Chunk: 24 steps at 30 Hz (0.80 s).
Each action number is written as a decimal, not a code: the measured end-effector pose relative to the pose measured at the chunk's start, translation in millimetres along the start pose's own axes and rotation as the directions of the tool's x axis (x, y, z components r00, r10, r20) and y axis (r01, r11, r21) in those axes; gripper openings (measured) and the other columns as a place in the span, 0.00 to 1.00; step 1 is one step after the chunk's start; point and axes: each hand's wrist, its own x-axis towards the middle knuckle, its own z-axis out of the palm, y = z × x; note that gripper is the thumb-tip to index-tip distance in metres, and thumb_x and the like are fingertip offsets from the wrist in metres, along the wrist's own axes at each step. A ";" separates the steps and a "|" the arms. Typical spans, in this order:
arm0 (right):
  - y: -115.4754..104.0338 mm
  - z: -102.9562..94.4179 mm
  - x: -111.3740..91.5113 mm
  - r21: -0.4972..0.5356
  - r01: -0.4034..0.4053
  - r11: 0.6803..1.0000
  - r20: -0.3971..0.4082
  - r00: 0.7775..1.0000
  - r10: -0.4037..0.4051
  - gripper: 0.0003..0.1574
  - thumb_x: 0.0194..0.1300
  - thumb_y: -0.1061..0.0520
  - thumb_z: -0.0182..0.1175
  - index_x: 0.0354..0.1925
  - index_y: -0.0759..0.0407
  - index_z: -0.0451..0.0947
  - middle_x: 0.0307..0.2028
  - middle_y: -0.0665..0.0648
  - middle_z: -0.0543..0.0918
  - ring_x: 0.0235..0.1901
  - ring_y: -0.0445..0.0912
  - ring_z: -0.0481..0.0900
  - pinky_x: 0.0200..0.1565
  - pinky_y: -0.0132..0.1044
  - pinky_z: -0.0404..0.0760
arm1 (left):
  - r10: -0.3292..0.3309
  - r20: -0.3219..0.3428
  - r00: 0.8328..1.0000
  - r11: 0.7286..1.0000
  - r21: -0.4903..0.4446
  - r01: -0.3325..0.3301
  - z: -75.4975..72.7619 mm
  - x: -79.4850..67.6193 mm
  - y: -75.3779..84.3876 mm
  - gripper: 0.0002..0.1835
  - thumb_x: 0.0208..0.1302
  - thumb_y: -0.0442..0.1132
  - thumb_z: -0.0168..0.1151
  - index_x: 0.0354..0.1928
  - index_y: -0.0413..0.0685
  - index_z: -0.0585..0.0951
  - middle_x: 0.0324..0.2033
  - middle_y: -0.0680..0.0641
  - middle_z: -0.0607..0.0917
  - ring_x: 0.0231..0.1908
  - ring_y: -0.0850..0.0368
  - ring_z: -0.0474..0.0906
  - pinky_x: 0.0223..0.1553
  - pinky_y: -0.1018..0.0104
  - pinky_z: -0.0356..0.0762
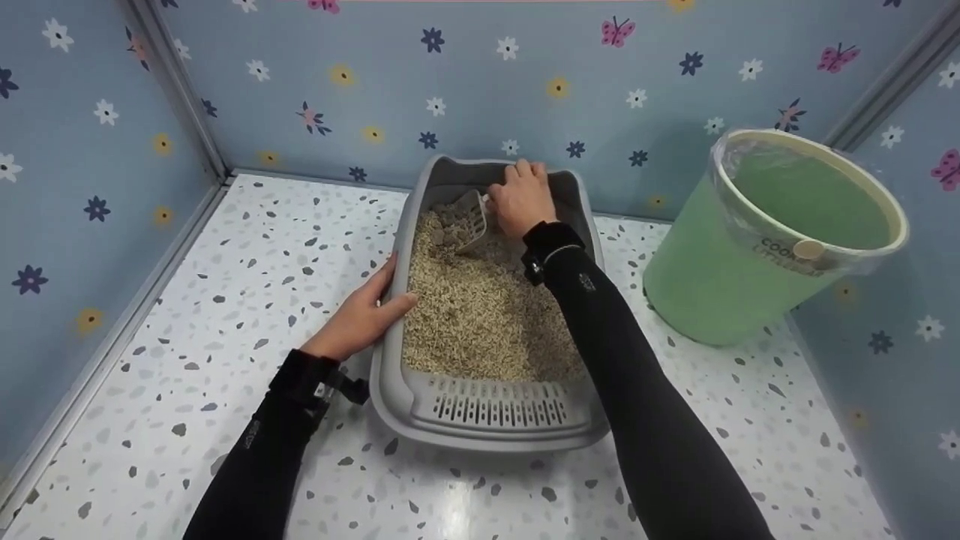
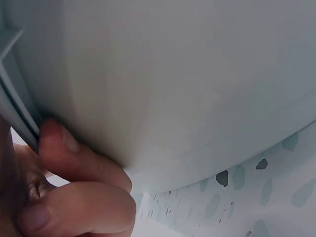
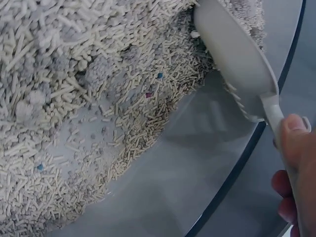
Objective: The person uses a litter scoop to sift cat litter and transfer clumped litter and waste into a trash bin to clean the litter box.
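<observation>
A grey litter box (image 1: pixel 495 442) stands on the floor, spread with pale pellet litter (image 1: pixel 465 322). My left hand (image 1: pixel 360 319) grips its left side, thumb over the rim; in the left wrist view the curled fingers (image 2: pixel 94 163) lie against the outer wall under the lip. Near the far end, my right hand (image 1: pixel 523 199) holds a slotted litter scoop (image 1: pixel 477 221) by the handle. Greyish clumps (image 1: pixel 450 232) lie at the scoop's left edge. In the right wrist view, the scoop's tip is dug into the litter beside the box's sloping wall.
A green bin (image 1: pixel 697 262) with a clear liner over its cream rim stands on the right. Flower-patterned walls (image 1: pixel 495 82) enclose the speckled white floor (image 1: pixel 247 300) at the back and both sides. Slots (image 1: pixel 499 411) mark the box's low front ledge.
</observation>
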 end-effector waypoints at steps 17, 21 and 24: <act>-16.7 -15.5 -17.9 -0.255 0.318 0.913 -0.319 0.864 -0.390 0.19 0.90 0.59 0.52 0.41 0.55 0.86 0.46 0.61 0.82 0.51 0.58 0.71 0.60 0.56 0.68 | 0.021 0.002 1.000 0.999 -0.026 -0.021 1.0 0.1 -1.2 0.48 0.84 0.59 0.62 0.92 0.71 0.45 0.90 0.50 0.46 0.87 0.37 0.46 0.84 0.36 0.52; -20.5 -21.5 -27.1 -0.400 0.403 0.823 -0.359 0.758 -0.545 0.20 0.90 0.60 0.49 0.43 0.54 0.86 0.45 0.59 0.81 0.47 0.56 0.70 0.58 0.53 0.69 | 0.027 0.004 1.000 0.999 -0.035 -0.027 1.0 0.6 -1.2 0.47 0.84 0.57 0.62 0.92 0.70 0.45 0.90 0.49 0.46 0.87 0.36 0.47 0.83 0.36 0.54; -23.0 -27.2 -32.2 -0.476 0.446 0.758 -0.334 0.706 -0.625 0.22 0.92 0.59 0.44 0.43 0.54 0.83 0.45 0.59 0.80 0.46 0.55 0.68 0.57 0.51 0.67 | 0.021 -0.005 1.000 0.999 -0.034 -0.021 0.7 0.5 -1.6 0.47 0.84 0.55 0.62 0.92 0.68 0.45 0.90 0.48 0.47 0.86 0.36 0.48 0.83 0.36 0.55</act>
